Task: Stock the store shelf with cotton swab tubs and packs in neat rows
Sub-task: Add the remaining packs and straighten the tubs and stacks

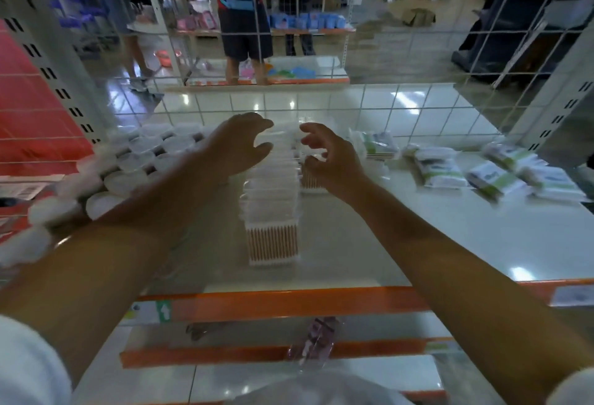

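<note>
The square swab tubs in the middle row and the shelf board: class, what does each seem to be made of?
Square swab tubs: likely clear, glossy plastic, since the tan swab sticks show through the wall. Shelf board: probably white-painted metal, smooth and shiny, mirroring ceiling lights.

A row of clear square tubs (271, 192) runs down the middle of the white shelf (418, 227). The left hand (239, 144) and right hand (328, 155) hover with curled fingers on either side of the row's far end, gripping nothing. Round tubs (128, 166) crowd left of the row; green-labelled packs (482, 173) lie to its right.
</note>
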`<action>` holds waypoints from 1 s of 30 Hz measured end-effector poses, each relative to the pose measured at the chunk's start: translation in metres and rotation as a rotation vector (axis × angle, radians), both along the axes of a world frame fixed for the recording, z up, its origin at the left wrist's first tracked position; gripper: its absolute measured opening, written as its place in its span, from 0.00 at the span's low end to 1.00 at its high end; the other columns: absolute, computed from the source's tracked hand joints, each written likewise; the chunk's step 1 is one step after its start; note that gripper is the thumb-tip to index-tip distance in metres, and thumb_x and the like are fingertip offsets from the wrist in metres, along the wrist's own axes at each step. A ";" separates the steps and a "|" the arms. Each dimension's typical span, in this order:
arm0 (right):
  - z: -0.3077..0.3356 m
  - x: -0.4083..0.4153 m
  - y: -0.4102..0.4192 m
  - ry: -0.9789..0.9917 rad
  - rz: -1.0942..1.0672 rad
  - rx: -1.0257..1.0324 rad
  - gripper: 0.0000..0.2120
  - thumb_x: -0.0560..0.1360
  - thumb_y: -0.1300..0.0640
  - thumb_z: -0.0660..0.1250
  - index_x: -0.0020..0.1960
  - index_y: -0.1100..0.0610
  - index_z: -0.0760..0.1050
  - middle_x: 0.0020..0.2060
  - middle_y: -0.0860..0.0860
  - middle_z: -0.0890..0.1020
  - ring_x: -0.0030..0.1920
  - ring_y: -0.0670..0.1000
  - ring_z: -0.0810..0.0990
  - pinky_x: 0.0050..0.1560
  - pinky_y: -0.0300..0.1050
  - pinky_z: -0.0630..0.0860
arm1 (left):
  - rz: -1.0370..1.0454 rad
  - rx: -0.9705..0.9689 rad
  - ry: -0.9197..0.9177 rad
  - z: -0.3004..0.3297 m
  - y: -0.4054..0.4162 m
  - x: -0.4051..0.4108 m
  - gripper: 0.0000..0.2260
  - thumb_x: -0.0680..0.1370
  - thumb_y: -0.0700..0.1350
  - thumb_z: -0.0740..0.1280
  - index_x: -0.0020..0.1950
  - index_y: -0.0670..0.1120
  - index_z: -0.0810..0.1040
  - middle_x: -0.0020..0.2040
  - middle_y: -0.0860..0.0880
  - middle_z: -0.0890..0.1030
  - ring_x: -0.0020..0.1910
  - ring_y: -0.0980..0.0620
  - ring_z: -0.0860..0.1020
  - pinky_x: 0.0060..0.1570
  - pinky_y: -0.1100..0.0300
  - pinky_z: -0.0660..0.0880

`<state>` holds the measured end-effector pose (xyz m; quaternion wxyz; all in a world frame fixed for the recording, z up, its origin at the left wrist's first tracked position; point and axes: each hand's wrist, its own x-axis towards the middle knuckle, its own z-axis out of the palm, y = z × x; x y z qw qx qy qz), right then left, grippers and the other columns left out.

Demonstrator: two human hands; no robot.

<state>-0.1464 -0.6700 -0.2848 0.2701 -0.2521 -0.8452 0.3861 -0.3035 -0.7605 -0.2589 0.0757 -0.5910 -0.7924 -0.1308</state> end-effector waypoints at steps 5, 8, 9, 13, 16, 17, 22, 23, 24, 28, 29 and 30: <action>-0.004 0.031 0.033 -0.016 0.003 0.015 0.24 0.73 0.65 0.64 0.68 0.56 0.68 0.59 0.55 0.77 0.60 0.52 0.75 0.57 0.39 0.70 | -0.052 0.042 -0.008 0.005 0.030 0.044 0.20 0.77 0.45 0.66 0.67 0.40 0.71 0.62 0.41 0.75 0.60 0.43 0.74 0.57 0.53 0.70; -0.007 0.053 0.051 -0.028 -0.014 0.018 0.23 0.74 0.65 0.64 0.68 0.56 0.67 0.59 0.53 0.77 0.59 0.49 0.74 0.56 0.36 0.69 | -0.047 0.020 -0.008 0.005 0.052 0.069 0.21 0.78 0.47 0.64 0.70 0.43 0.68 0.66 0.44 0.73 0.64 0.46 0.70 0.60 0.57 0.66; -0.008 0.061 0.057 -0.031 -0.019 0.021 0.23 0.74 0.65 0.64 0.68 0.55 0.67 0.59 0.52 0.77 0.58 0.48 0.74 0.55 0.34 0.70 | -0.053 0.010 -0.012 0.004 0.059 0.076 0.21 0.78 0.47 0.64 0.70 0.43 0.68 0.67 0.44 0.72 0.65 0.47 0.69 0.61 0.57 0.65; -0.013 0.090 0.082 -0.039 -0.038 0.038 0.24 0.73 0.66 0.64 0.67 0.54 0.69 0.58 0.52 0.78 0.56 0.48 0.76 0.49 0.28 0.70 | -0.064 0.004 -0.031 0.001 0.087 0.101 0.22 0.77 0.47 0.65 0.70 0.44 0.68 0.66 0.44 0.72 0.65 0.46 0.70 0.62 0.56 0.66; -0.015 0.109 0.101 -0.040 -0.051 0.058 0.23 0.72 0.67 0.64 0.66 0.56 0.69 0.58 0.54 0.78 0.57 0.52 0.76 0.55 0.38 0.71 | -0.064 -0.004 -0.024 -0.004 0.106 0.120 0.21 0.77 0.47 0.65 0.69 0.43 0.69 0.66 0.43 0.73 0.64 0.45 0.71 0.61 0.55 0.67; -0.016 0.115 0.108 -0.039 -0.056 0.054 0.23 0.72 0.67 0.64 0.66 0.56 0.69 0.57 0.54 0.78 0.57 0.51 0.76 0.54 0.36 0.69 | -0.067 0.001 -0.022 -0.005 0.113 0.126 0.21 0.77 0.47 0.65 0.69 0.43 0.69 0.65 0.43 0.74 0.63 0.45 0.71 0.61 0.55 0.67; -0.021 0.145 0.139 -0.033 -0.093 0.013 0.23 0.70 0.67 0.63 0.64 0.54 0.71 0.55 0.52 0.79 0.56 0.48 0.76 0.47 0.30 0.67 | -0.100 0.041 -0.065 -0.011 0.143 0.154 0.19 0.75 0.45 0.67 0.66 0.42 0.73 0.62 0.43 0.76 0.60 0.44 0.74 0.57 0.56 0.68; -0.022 0.151 0.145 -0.040 -0.096 0.010 0.24 0.71 0.67 0.63 0.64 0.54 0.71 0.56 0.52 0.79 0.56 0.48 0.76 0.49 0.31 0.67 | -0.108 0.044 -0.074 -0.012 0.149 0.160 0.20 0.75 0.45 0.67 0.66 0.43 0.73 0.62 0.43 0.76 0.60 0.45 0.73 0.57 0.56 0.68; -0.023 0.156 0.151 -0.046 -0.098 0.007 0.24 0.71 0.67 0.63 0.65 0.54 0.71 0.56 0.52 0.79 0.57 0.49 0.76 0.50 0.32 0.67 | -0.116 0.042 -0.080 -0.014 0.155 0.166 0.20 0.76 0.45 0.67 0.67 0.43 0.72 0.63 0.44 0.76 0.61 0.45 0.73 0.58 0.56 0.68; -0.024 0.172 0.173 -0.052 -0.121 0.018 0.23 0.72 0.67 0.63 0.66 0.55 0.70 0.57 0.54 0.78 0.58 0.50 0.75 0.51 0.31 0.66 | -0.152 0.006 -0.073 -0.021 0.177 0.184 0.20 0.77 0.45 0.66 0.68 0.43 0.71 0.65 0.44 0.75 0.62 0.45 0.72 0.60 0.56 0.68; -0.025 0.175 0.178 -0.062 -0.122 0.020 0.23 0.72 0.67 0.63 0.66 0.55 0.70 0.57 0.54 0.78 0.59 0.50 0.75 0.52 0.32 0.66 | -0.161 -0.004 -0.067 -0.024 0.182 0.187 0.20 0.77 0.46 0.65 0.68 0.44 0.71 0.65 0.45 0.74 0.62 0.46 0.72 0.60 0.55 0.69; -0.025 0.177 0.183 -0.080 -0.122 0.026 0.23 0.72 0.67 0.63 0.66 0.55 0.69 0.58 0.54 0.78 0.59 0.51 0.75 0.53 0.33 0.66 | -0.165 -0.018 -0.066 -0.027 0.187 0.189 0.20 0.77 0.46 0.65 0.68 0.44 0.71 0.64 0.45 0.75 0.62 0.45 0.73 0.60 0.54 0.70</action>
